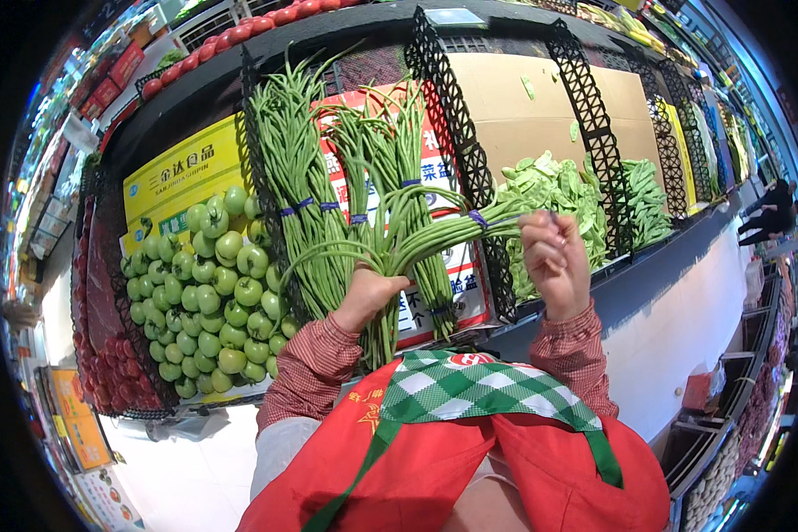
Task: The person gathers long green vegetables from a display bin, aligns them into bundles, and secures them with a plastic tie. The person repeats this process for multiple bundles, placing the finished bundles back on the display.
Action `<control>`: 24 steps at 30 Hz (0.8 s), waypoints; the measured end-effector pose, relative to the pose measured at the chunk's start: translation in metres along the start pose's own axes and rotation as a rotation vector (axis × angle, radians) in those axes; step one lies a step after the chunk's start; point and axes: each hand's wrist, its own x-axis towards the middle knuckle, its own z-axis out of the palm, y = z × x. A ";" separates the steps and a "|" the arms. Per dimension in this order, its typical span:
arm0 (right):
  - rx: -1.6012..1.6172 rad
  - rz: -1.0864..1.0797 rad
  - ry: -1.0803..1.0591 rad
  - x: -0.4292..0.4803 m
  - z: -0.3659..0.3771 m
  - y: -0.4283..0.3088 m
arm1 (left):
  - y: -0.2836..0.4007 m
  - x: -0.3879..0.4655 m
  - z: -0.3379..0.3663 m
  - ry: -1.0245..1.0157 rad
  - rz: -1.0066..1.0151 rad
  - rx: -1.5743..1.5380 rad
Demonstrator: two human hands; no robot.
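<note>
My left hand (367, 292) is closed around a bundle of long green beans (432, 243), whose near ends arch over the thumb. The bundle points to the right, with a purple tie (479, 218) around it. At its right end, my right hand (553, 263) is raised with curled fingers. A bit of dark purple shows at these fingertips, apparently the tie's loose end. Beneath lie more long-bean bundles (306, 193) with purple ties, partly over a red and white printed board (465, 266).
Green tomatoes (206, 292) are heaped on the left, red produce (116, 376) beyond them. Black lattice dividers (462, 126) stand between sections. Flat green pods (552, 186) and smaller green pods (642, 199) lie to the right. People (771, 209) are at the far right.
</note>
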 end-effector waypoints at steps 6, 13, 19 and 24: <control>-0.082 -0.267 -0.223 -0.021 0.054 -0.067 | 0.012 -0.010 -0.012 -0.079 0.275 0.439; -1.391 -0.447 0.536 -0.070 0.050 -0.147 | 0.011 -0.040 -0.062 0.254 -0.120 0.227; -1.635 -0.139 0.758 -0.111 -0.062 -0.168 | 0.001 -0.047 -0.059 0.272 -0.091 0.024; -1.436 -0.091 0.880 -0.137 -0.164 -0.162 | 0.007 -0.046 -0.046 0.232 -0.059 -0.075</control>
